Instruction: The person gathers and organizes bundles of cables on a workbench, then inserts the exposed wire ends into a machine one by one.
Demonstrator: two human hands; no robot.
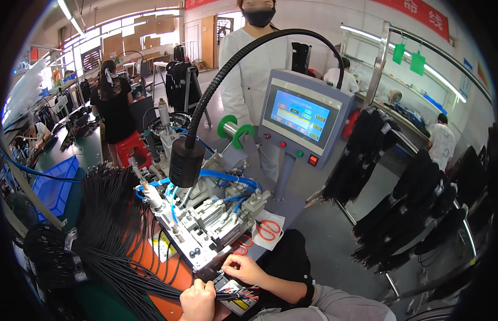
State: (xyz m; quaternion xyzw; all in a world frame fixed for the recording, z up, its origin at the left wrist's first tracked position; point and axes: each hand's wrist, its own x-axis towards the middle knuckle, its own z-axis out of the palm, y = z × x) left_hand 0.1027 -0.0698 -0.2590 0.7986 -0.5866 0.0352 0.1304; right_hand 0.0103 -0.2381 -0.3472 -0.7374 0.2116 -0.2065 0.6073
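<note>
My left hand (198, 300) is closed, knuckles up, at the front edge of the bench machine (214, 230); whatever its fingers hold is hidden. Close to its right, my right hand (244, 269) has thumb and forefinger pinched together by the machine's front block. Too little shows there to name anything in the pinch. A thick bundle of black cables (134, 270) runs from the left to my left hand. Thin coloured wire ends (241, 293) stick out just right of that hand, below my right wrist.
Red-handled scissors (268, 230) lie right of the machine. A control screen (300, 115) and a black flexible hose (198, 115) rise above it. Left stands a blue crate (56, 184). Racks of black cables (404, 224) fill the right. A person in white (249, 69) stands opposite.
</note>
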